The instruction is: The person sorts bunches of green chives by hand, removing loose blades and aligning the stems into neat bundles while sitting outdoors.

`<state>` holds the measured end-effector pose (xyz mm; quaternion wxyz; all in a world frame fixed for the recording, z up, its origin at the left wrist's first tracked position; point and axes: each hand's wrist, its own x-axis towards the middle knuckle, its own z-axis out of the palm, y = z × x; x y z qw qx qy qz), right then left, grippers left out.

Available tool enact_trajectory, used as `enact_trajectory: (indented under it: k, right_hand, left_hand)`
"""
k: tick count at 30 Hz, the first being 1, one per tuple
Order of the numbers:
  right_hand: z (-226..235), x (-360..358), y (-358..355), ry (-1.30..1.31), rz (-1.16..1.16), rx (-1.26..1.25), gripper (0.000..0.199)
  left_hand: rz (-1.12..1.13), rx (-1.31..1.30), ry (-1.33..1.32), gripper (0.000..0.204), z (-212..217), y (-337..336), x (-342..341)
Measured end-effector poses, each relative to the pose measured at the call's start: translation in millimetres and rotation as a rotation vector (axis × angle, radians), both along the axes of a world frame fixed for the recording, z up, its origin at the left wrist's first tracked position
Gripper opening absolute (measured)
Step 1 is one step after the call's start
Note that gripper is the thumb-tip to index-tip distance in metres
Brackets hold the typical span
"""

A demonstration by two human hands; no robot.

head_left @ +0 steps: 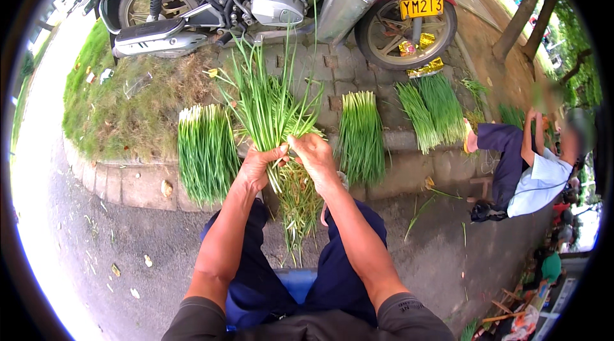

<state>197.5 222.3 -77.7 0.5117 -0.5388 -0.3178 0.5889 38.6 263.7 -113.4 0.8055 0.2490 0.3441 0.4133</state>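
Observation:
A loose bunch of green chives [267,95] stands up from my left hand [261,163], leaves fanning away from me and pale stem ends poking out below the fist. Close beside it, my right hand [313,154] is closed with thumb and fingers pinched at the stems; what exactly lies between them is too small to make out. Beneath both hands, a heap of yellowish trimmings [298,203] spills down between my knees. A neat stack of chives [208,155] lies to the left of my hands, and another stack [361,139] lies to the right.
A red motorcycle [275,5] stands across the far side of the paving. Farther right lie more chive bundles [441,111], near a seated person in a light blue shirt [538,181]. A stone curb [409,168] runs crosswise, with dry grass [141,111] at left.

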Motion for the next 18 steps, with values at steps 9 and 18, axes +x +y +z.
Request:
enact_trajectory:
  k: [9, 18]
  right_hand:
    - [-47, 7, -13, -0.157, -0.066, -0.194, 0.058]
    - [-38, 7, 1, 0.287, 0.007, 0.007, 0.04]
  left_hand:
    - [0.018, -0.026, 0.014, 0.027, -3, 4, 8]
    - [-0.02, 0.014, 0.116, 0.021, -11, 1, 15]
